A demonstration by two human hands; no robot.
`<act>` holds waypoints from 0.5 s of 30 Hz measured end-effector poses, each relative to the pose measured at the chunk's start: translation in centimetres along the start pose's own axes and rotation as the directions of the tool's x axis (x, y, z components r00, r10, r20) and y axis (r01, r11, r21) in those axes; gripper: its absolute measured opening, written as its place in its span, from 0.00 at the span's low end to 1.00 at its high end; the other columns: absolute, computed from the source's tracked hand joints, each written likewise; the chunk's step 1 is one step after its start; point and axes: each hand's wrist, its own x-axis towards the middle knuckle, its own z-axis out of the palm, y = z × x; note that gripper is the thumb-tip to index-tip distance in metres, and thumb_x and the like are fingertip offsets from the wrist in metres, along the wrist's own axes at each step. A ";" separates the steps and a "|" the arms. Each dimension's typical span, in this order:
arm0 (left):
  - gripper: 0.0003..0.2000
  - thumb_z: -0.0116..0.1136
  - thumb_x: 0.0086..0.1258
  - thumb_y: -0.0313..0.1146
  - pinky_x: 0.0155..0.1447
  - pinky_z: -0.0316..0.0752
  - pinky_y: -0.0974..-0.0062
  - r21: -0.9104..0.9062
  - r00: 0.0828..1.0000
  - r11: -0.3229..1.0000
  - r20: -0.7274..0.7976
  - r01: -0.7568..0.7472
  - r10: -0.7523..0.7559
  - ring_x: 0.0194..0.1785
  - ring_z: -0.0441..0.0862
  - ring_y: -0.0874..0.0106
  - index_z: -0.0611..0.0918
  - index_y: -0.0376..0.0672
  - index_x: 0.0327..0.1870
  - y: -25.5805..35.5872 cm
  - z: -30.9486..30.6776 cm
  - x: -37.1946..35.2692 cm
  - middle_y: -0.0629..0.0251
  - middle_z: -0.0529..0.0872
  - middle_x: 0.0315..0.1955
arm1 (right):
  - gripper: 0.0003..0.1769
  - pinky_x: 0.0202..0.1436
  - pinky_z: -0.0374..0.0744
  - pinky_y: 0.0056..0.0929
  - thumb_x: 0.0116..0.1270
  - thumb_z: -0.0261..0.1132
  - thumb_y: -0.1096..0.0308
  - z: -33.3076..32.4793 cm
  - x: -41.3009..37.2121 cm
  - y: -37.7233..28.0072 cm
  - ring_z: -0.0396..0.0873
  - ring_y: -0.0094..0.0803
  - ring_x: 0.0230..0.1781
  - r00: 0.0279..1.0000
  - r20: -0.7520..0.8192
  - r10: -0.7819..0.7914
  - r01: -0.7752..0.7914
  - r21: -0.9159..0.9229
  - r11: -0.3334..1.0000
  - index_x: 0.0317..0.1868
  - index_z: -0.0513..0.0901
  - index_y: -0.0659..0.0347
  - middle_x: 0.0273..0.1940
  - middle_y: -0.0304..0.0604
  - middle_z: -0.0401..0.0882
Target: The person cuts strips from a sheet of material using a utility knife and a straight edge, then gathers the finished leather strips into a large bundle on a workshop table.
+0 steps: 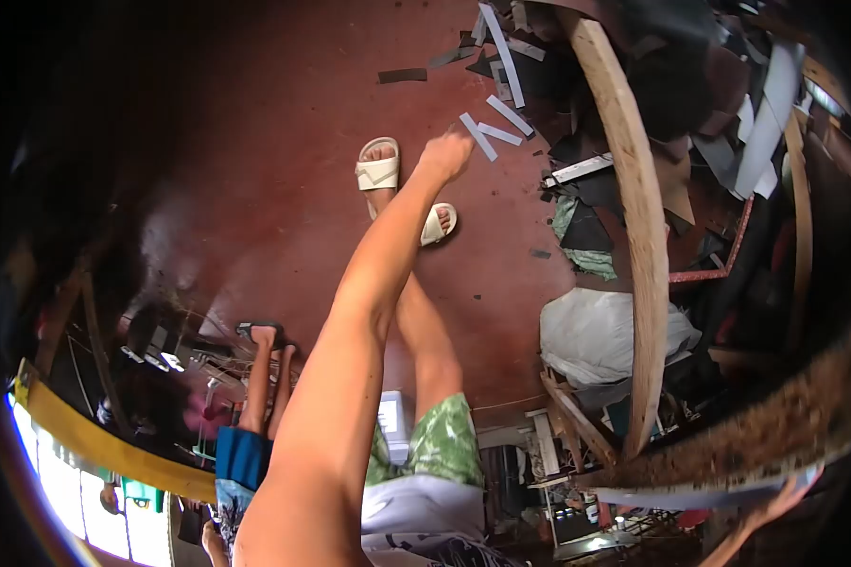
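My left arm reaches across the view, and my left hand (447, 155) is closed low over the red floor (255, 142). Its fingers are partly hidden and a little blurred; what they hold, if anything, I cannot tell. Right beside the knuckles is a pale strip (478, 137), overlapping the hand's edge in this view. Two more pale strips, an angled one (499, 133) and a farther one (509, 115), lie close by. At the lower right edge, my right hand (780, 501) grips the end of a long whitish sheet (700, 496).
A curved wooden beam (633, 180) rises on the right before heaped dark scraps (667, 94). Beneath the scraps sits a bulging white sack (596, 335). My sandalled feet (378, 170) stand near the middle. Another person in blue shorts (239, 458) is at lower left, near a yellow beam (113, 454).
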 end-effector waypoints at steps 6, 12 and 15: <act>0.11 0.49 0.70 0.33 0.51 0.81 0.55 0.189 0.963 0.975 -0.220 -0.118 0.159 0.53 0.83 0.55 0.83 0.44 0.45 -3.9 1.5 13.3 0.55 0.85 0.47 | 0.31 0.67 0.69 0.35 0.66 0.61 0.70 -1.2 0.0 -2.9 0.71 0.38 0.61 0.996 -0.090 -0.018 0.003 -0.158 0.987 0.70 0.67 0.66 0.64 0.49 0.71; 0.09 0.52 0.69 0.34 0.39 0.83 0.58 0.238 0.985 0.968 -0.130 -0.082 0.116 0.45 0.87 0.56 0.84 0.41 0.38 0.8 3.9 7.7 0.54 0.87 0.38 | 0.33 0.65 0.72 0.34 0.63 0.62 0.73 -1.7 -0.2 -0.9 0.74 0.37 0.59 0.997 -0.070 0.008 -0.016 -0.112 0.994 0.70 0.66 0.66 0.62 0.50 0.72; 0.07 0.52 0.65 0.32 0.44 0.81 0.53 0.023 0.990 0.991 0.053 -0.135 0.134 0.43 0.86 0.51 0.81 0.40 0.37 3.5 5.8 -2.4 0.48 0.86 0.36 | 0.34 0.64 0.73 0.33 0.61 0.62 0.75 3.1 -0.3 -0.4 0.75 0.36 0.57 0.999 0.014 -0.037 0.036 0.039 0.999 0.70 0.66 0.67 0.61 0.51 0.73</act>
